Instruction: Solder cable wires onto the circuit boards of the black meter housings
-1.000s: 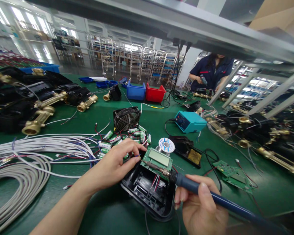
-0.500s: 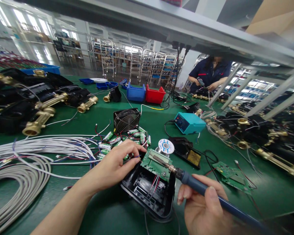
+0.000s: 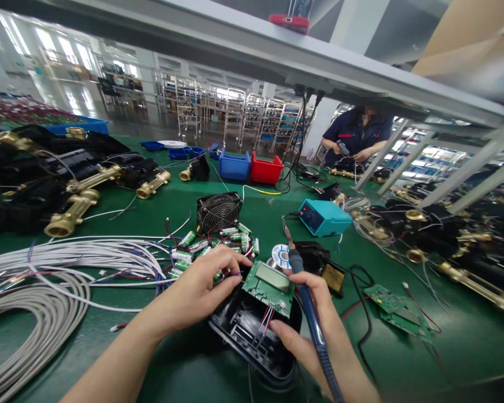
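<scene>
Indoors, green mat (image 3: 260, 210), factory hall (image 3: 193, 106); left fingers (image 3: 231, 258) closed on wire (image 3: 235, 273), right fingers (image 3: 319, 296) around soldering iron (image 3: 297, 266).

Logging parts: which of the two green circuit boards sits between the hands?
The board with the grey display, on the black housing between left hand and right hand; the other board lies on the green mat, far right.

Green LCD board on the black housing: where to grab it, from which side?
Pinch the circuit board by its left and right edges, coming from above and the left, where the left hand sits. It lies tilted on the black housing, LCD up, with wires leaving its near edge; avoid both.
</scene>
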Demonstrator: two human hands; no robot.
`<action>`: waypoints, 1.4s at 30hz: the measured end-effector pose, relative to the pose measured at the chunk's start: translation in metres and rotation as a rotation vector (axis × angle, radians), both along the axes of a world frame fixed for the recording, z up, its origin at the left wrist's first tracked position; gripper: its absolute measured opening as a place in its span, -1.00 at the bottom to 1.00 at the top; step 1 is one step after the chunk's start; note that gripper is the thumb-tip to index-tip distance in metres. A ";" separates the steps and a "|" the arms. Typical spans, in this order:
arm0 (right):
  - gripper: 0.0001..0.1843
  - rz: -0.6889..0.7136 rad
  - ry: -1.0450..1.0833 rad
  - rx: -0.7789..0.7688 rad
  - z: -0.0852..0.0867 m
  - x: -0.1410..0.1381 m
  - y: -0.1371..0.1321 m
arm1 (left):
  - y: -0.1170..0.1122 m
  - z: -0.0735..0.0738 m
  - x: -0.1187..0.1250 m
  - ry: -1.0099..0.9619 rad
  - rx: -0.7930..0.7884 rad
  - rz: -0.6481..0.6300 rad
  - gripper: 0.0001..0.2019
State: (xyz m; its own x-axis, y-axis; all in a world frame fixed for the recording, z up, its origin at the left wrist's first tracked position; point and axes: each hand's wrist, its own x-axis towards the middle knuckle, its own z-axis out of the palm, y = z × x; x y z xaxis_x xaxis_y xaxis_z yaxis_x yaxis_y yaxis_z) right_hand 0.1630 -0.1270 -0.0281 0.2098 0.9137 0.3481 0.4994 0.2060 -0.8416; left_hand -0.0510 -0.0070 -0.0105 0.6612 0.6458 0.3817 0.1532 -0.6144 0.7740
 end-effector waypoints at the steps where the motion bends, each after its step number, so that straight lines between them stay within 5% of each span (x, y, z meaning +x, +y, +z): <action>1: -0.45 -0.007 -0.005 0.006 -0.001 0.002 0.001 | 0.000 0.000 0.000 -0.003 0.004 0.004 -0.86; 9: -0.56 0.000 0.080 0.097 -0.007 0.005 0.008 | 0.003 -0.001 -0.006 -0.117 0.135 0.100 -0.86; 14: -0.59 0.104 0.190 0.009 -0.005 0.007 0.010 | -0.002 0.005 -0.010 -0.114 -0.038 0.189 -0.94; 20: -0.59 0.115 0.185 0.003 -0.006 0.006 0.012 | -0.003 0.010 -0.013 -0.106 -0.254 0.098 -0.85; 30: -0.61 0.083 0.168 0.007 -0.001 0.003 0.012 | -0.002 0.006 -0.007 0.006 0.049 0.103 -0.82; 42: -0.61 0.141 0.265 0.021 -0.009 0.002 0.012 | -0.003 0.000 -0.005 -0.051 0.045 0.081 -0.83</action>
State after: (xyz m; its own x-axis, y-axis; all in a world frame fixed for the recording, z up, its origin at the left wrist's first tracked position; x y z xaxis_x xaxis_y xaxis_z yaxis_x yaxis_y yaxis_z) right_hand 0.1653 -0.1146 -0.0374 0.1679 0.9333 0.3174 0.2278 0.2765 -0.9336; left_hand -0.0557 -0.0099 -0.0109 0.5864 0.6775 0.4439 0.1645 -0.6363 0.7537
